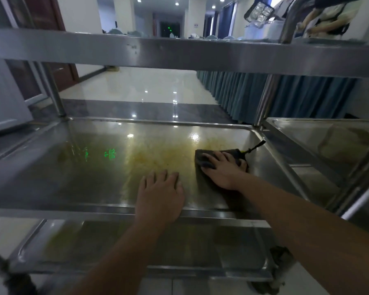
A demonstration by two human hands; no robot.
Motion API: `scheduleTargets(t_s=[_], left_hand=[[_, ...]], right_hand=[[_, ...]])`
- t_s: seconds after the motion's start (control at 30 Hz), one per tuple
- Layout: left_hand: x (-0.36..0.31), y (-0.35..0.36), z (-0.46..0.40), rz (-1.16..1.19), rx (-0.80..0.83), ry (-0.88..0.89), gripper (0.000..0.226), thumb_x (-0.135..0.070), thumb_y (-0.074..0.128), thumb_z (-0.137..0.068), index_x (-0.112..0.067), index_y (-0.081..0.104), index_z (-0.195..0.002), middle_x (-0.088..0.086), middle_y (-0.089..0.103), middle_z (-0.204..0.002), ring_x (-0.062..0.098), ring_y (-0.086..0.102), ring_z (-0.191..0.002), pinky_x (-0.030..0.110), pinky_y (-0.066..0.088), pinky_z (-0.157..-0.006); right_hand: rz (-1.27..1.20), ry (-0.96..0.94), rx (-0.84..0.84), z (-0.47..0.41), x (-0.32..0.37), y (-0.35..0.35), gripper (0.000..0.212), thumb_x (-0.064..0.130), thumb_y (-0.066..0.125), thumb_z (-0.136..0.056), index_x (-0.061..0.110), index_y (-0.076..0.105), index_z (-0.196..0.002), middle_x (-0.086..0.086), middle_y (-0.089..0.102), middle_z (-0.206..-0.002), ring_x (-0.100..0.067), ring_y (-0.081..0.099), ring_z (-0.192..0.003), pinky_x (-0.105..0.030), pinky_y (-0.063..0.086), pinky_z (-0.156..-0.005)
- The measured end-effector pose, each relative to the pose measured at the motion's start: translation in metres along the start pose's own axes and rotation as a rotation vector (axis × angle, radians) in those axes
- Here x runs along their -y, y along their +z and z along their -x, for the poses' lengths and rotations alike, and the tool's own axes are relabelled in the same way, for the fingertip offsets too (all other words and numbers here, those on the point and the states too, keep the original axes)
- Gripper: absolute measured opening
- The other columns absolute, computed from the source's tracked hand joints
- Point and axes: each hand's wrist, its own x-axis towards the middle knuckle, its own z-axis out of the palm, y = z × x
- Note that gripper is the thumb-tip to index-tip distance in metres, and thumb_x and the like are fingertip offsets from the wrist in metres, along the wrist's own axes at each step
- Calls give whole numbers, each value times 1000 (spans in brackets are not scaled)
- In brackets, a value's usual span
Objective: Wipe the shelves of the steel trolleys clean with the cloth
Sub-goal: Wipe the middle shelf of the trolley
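Cloth (pixel 202 159) lies under the flat right hand (pixel 223 170); left hand (pixel 160 192) rests spread on the shelf (pixel 83 167).

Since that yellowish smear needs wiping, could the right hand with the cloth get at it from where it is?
Probably yes: the right hand presses the cloth flat on the middle shelf, just beside the yellowish smear, with bare steel between.

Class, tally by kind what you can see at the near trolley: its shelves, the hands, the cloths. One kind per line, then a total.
Shelves: 3 (top shelf, middle shelf, bottom shelf)
Hands: 2 (left hand, right hand)
Cloths: 1 (cloth)
Total: 6
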Motion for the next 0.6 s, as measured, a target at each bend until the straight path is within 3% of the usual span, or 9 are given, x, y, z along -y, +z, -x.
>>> scheduleTargets(t_s=[0.27, 0.43, 0.6], left_hand=[[1, -8, -5, 213, -58, -110, 49, -37, 33, -100, -23, 40, -146, 3, 39, -153, 28, 26, -144, 42, 16, -121], [15, -34, -6, 402, -149, -139, 45, -23, 48, -97, -15, 51, -141, 8, 51, -146, 29, 42, -135, 39, 25, -116], [98, -51, 3, 16, -58, -266, 49, -34, 40, -98, -25, 40, -146, 9, 38, -153, 34, 28, -142, 45, 16, -119]], right_hand=[[-48, -201, 17, 128, 23, 23, 64, 80, 7, -71, 65, 5, -134, 20, 12, -156, -11, 5, -143, -56, 6, -111], [-80, -156, -38, 145, 42, 22, 69, 76, 11, -75, 55, 25, -139, 17, 19, -156, -16, 9, -144, -53, 3, -113], [-86, -161, -68, 155, 44, 20, 73, 76, 6, -74, 53, 27, -140, 16, 24, -154, -17, 13, -143, -56, 5, -114]])
